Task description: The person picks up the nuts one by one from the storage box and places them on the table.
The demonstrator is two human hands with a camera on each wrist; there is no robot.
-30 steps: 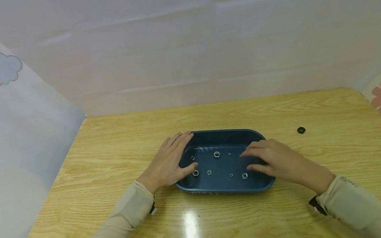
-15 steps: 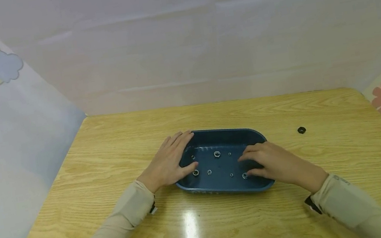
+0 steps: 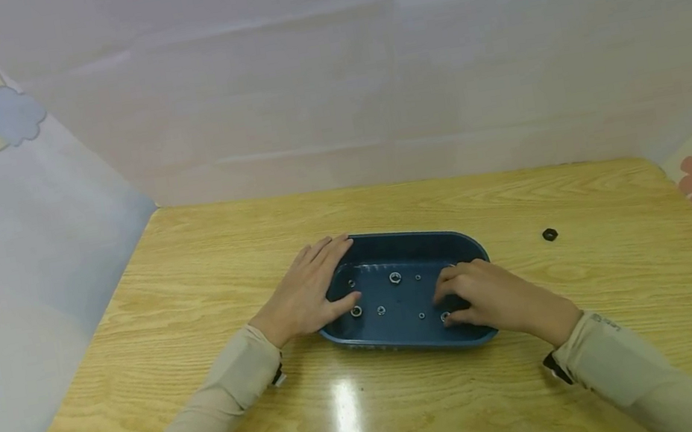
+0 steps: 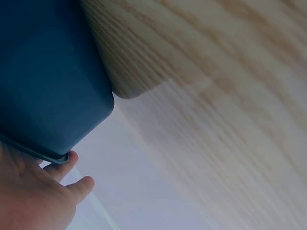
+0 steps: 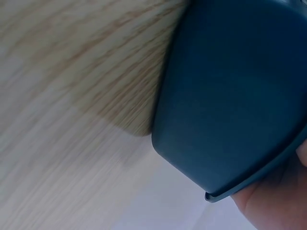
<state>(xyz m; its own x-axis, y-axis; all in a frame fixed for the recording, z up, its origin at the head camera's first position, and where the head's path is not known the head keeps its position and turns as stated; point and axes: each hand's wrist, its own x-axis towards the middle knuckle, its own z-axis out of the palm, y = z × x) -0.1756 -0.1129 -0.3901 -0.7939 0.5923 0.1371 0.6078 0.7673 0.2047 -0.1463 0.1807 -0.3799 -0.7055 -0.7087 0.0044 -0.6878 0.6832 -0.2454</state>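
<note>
A dark blue oval tray [image 3: 400, 343] lies on the table with several metal nuts on its floor. My left hand [image 3: 306, 296] rests over its left rim, fingers stretched out and the thumb reaching inside, above a nut [image 3: 357, 312]. My right hand [image 3: 498, 296] comes over the right rim into the tray, fingers bent downward, thumb apart from them. The thumb tip is at a flanged nut [image 3: 446, 316] that it partly covers. A larger nut [image 3: 395, 278] lies near the tray's middle. Both wrist views show mainly the tray's outer wall [image 4: 48, 72], so the right fingertips are hidden there.
A black hex nut [image 3: 549, 234] lies on the wooden table [image 3: 221, 243] to the right of the tray. Pale printed cloth hangs [image 3: 298, 87] behind the table and along both sides. Smaller nuts [image 3: 421, 316] are spread over the tray floor.
My right hand has moved slightly left and deeper into the tray, its fingers bending down and its thumb coming over the flanged nut. The left hand stays on the rim.
</note>
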